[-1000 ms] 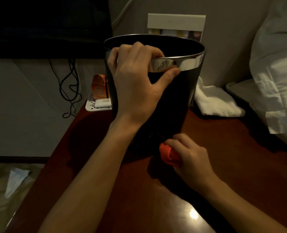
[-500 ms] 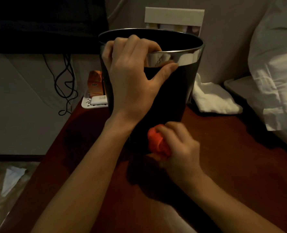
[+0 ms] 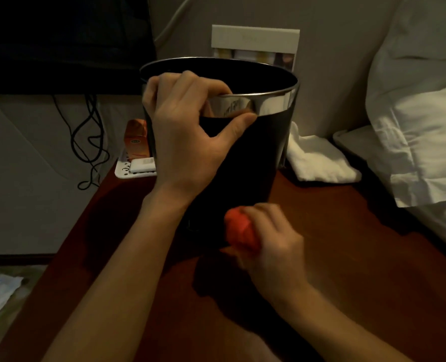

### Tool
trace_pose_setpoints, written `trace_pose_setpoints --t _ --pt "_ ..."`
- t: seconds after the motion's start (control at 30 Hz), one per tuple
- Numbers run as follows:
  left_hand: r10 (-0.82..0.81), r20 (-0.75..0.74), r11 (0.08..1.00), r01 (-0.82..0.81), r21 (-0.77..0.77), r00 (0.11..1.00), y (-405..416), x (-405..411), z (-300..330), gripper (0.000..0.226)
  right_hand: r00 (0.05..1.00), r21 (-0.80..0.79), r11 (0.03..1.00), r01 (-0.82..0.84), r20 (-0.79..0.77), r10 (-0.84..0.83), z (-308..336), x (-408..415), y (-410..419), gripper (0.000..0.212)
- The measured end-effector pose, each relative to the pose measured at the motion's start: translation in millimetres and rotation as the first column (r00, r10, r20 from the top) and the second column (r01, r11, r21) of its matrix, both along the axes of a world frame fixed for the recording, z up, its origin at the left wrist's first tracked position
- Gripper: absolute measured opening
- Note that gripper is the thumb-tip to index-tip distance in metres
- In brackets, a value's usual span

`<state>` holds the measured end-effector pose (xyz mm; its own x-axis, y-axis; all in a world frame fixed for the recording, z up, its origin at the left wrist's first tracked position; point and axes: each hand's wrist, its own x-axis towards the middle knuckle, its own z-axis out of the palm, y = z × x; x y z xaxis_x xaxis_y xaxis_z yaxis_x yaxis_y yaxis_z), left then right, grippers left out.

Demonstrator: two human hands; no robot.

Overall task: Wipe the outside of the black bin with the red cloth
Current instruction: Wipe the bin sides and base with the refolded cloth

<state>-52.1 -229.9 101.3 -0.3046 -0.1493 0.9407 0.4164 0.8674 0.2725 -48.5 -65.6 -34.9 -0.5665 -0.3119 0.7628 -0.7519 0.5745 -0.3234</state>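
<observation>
Black bin (image 3: 253, 158): upright on a dark red-brown table (image 3: 347, 257), chrome band at the rim. Left hand (image 3: 188, 142): clamped over the near rim, fingers inside, thumb on the band. Red cloth (image 3: 240, 232): bunched, pressed against the bin's lower front wall. Right hand (image 3: 271, 244): closed around the cloth, blurred. White towel (image 3: 318, 163): folded, just right of the bin. White tray (image 3: 135, 169): behind left, carrying an orange packet (image 3: 135, 139). Pillow (image 3: 420, 100): far right.
</observation>
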Motion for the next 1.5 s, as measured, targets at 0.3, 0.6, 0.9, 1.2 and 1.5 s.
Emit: trace_pose_setpoints --t 0.3,0.6,0.9,1.2,1.5 --pt "0.010 0.089 0.988 0.003 -0.152 0.996 3 7 1 0.036 0.970 -0.407 0.902 0.144 0.239 -0.047 6 -9 51 0.038" --pt "-0.138 0.061 0.989 0.134 0.061 0.989 -13 7 2 0.029 0.988 -0.404 0.914 0.021 0.146 0.042 15 -24 51 0.036" --pt "-0.122 0.039 0.992 0.120 0.041 0.992 -16 5 2 0.031 0.960 0.320 0.929 -0.187 -0.139 0.241 -23 -35 34 0.038" --pt "-0.153 0.034 0.986 0.150 0.077 0.988 -20 0 4 0.033 0.979 -0.033 0.984 -0.175 -0.116 0.170 18 -36 34 0.048" --pt "-0.164 -0.030 0.984 0.165 0.068 0.986 -24 -4 2 0.035 0.989 -0.090 0.987 -0.133 -0.078 0.126 21 -44 42 0.053"
